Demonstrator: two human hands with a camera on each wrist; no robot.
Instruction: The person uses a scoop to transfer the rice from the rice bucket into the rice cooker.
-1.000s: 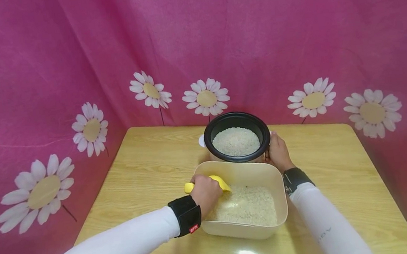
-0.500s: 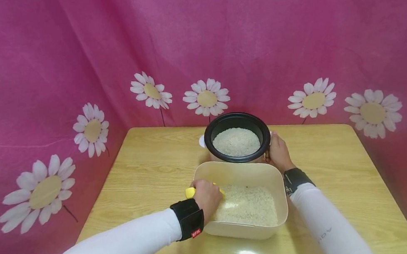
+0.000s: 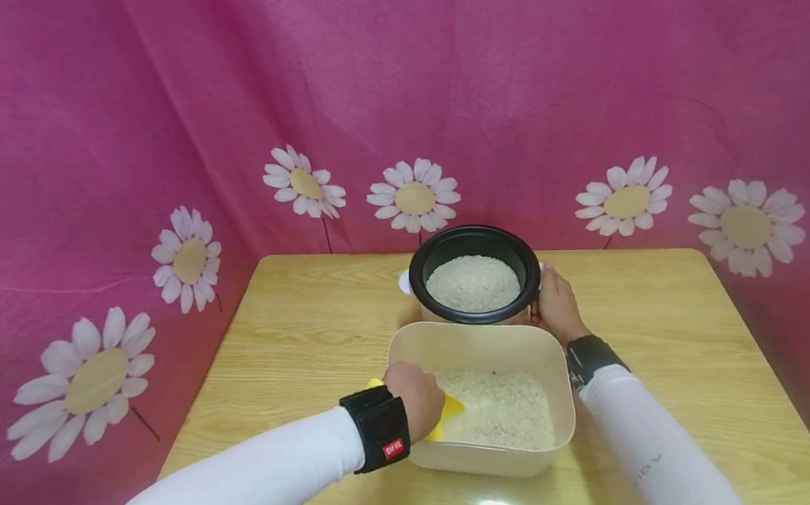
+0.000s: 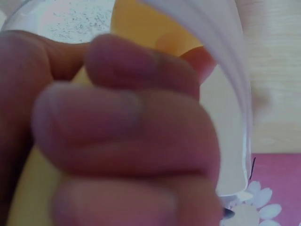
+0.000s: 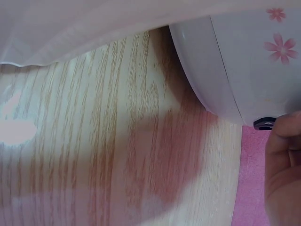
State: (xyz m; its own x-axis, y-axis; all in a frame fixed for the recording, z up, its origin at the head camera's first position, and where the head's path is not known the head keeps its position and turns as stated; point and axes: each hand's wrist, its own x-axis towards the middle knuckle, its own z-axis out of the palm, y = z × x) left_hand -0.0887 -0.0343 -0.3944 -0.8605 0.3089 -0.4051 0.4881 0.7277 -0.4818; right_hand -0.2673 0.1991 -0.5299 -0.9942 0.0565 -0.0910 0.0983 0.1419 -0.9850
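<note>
My left hand point(image 3: 419, 401) grips a yellow scoop point(image 3: 453, 405) by its handle, low inside a cream plastic bin point(image 3: 493, 466). Loose rice point(image 3: 506, 412) covers the bin's floor, right beside the scoop's edge. In the left wrist view, curled fingers point(image 4: 127, 127) wrap the handle, and the scoop's bowl point(image 4: 141, 23) is partly behind the bin wall. Behind the bin stands a rice cooker point(image 5: 254, 61), white with pink flowers, with a black rim and a mound of rice inside. My right hand point(image 3: 559, 303) holds the cooker's right-side handle, its fingers partly hidden.
Both vessels stand close together on a light wooden table point(image 3: 307, 314), the bin in front. A pink curtain point(image 3: 504, 66) with daisies hangs behind and beside the table. A small black part point(image 5: 264, 124) sits on the cooker near my right fingers.
My left hand has moved the scoop lower and nearer in the bin, turning it so its yellow edge now shows below the hand. The right hand stays at the cooker.
</note>
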